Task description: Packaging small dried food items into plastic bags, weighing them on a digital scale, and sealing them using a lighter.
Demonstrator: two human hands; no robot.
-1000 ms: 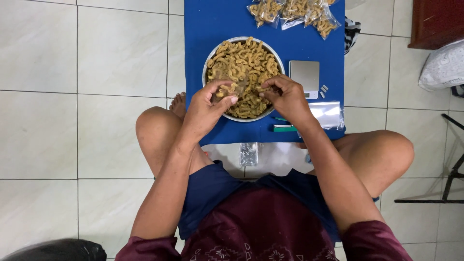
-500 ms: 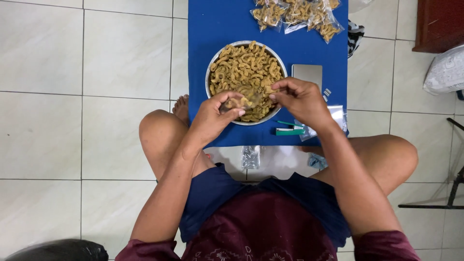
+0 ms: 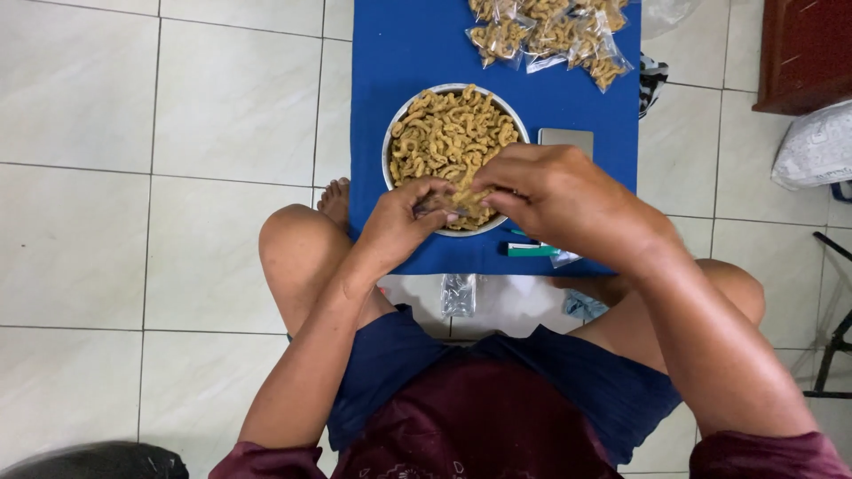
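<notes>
A round metal bowl (image 3: 394, 142) heaped with curled tan snacks (image 3: 448, 133) stands on a blue mat (image 3: 408, 53). Both hands meet over the bowl's near rim. My left hand (image 3: 401, 222) pinches a small clear plastic bag (image 3: 441, 207) partly filled with snacks. My right hand (image 3: 559, 200) grips the same bag from the right, and its fingers cover most of the bag. I sit cross-legged on the tiled floor, knees to either side.
Several filled clear snack bags (image 3: 550, 35) lie at the mat's far end. A small grey scale (image 3: 568, 139) sits right of the bowl, a green-and-white tool (image 3: 531, 250) near the mat's front edge. An empty clear bag (image 3: 459, 294) lies between my legs. A dark wooden cabinet (image 3: 803, 53) stands at right.
Both hands have drawn closer together and nearer to me over the bowl's front rim, with the small bag between them. The view has shifted slightly.
</notes>
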